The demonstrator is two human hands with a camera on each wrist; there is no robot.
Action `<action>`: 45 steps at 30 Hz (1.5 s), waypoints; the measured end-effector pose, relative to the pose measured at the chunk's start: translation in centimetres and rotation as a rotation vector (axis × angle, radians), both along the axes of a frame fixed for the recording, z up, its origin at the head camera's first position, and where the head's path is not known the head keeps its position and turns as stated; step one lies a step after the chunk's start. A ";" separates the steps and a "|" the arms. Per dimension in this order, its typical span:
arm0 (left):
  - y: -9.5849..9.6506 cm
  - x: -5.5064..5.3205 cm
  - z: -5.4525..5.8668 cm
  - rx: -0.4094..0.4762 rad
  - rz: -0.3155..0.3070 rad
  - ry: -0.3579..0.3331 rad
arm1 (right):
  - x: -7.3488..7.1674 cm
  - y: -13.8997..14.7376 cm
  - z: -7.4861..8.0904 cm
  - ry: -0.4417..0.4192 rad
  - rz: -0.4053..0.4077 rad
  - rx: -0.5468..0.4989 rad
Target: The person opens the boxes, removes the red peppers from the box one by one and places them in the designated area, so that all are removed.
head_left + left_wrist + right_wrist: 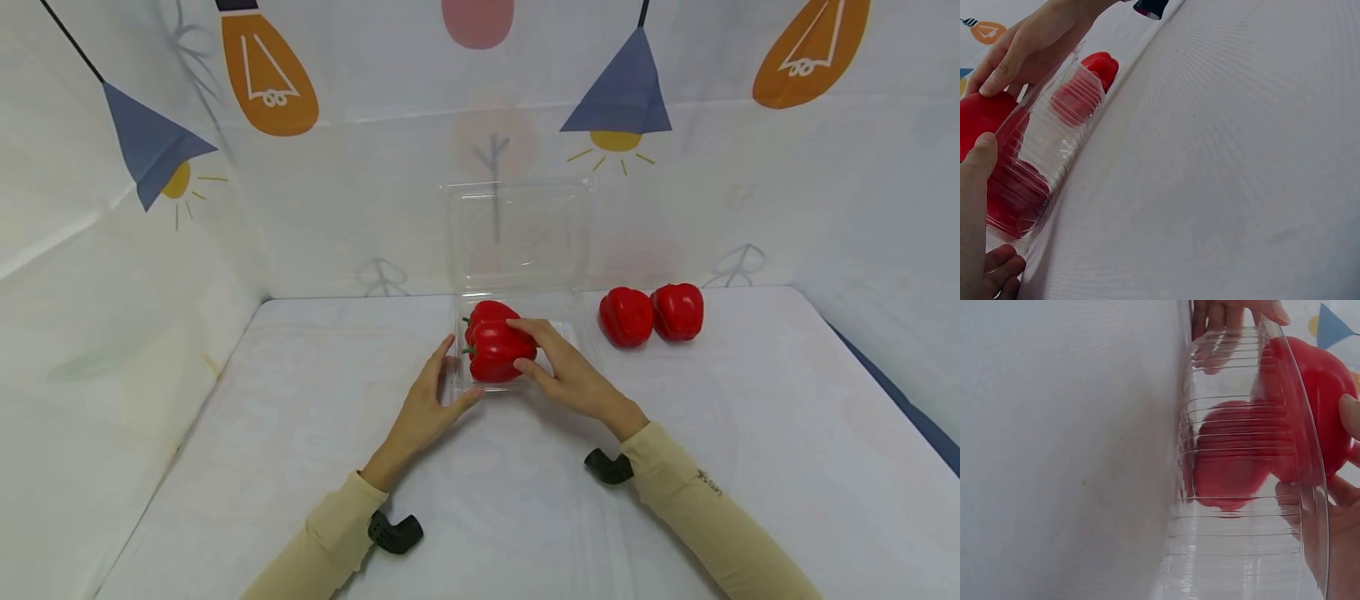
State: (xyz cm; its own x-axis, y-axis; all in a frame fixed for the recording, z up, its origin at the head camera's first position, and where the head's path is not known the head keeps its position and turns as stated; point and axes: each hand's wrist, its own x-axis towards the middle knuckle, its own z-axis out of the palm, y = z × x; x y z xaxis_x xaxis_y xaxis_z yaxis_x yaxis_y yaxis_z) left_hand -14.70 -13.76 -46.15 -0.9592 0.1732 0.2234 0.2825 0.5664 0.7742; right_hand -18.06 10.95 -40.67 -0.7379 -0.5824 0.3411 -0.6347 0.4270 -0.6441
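A clear plastic box (564, 330) with a hinged lid (517, 237) raised against the backdrop stands at the middle back of the table. My right hand (573, 375) holds a red bell pepper (497, 354) between thumb and fingers, over the front left of the box. Part of this pepper rises above the rim in the right wrist view. Another red bell pepper (487, 312) sits behind it in the box, partly hidden. My left hand (422, 410) holds the box's front left corner, its thumb (984, 153) at the rim and its fingers along the side.
Two more red bell peppers, one (626, 317) beside the other (678, 312), lie on the white-covered table (720, 417) right of the box. A white printed cloth (360, 183) hangs behind and at the sides. Dark devices (395, 533) sit at both wrists.
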 end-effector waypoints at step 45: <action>0.1 0.0 -0.1 0.001 0.027 -0.026 | 0.7 2.4 0.9 -0.241 -0.209 -0.099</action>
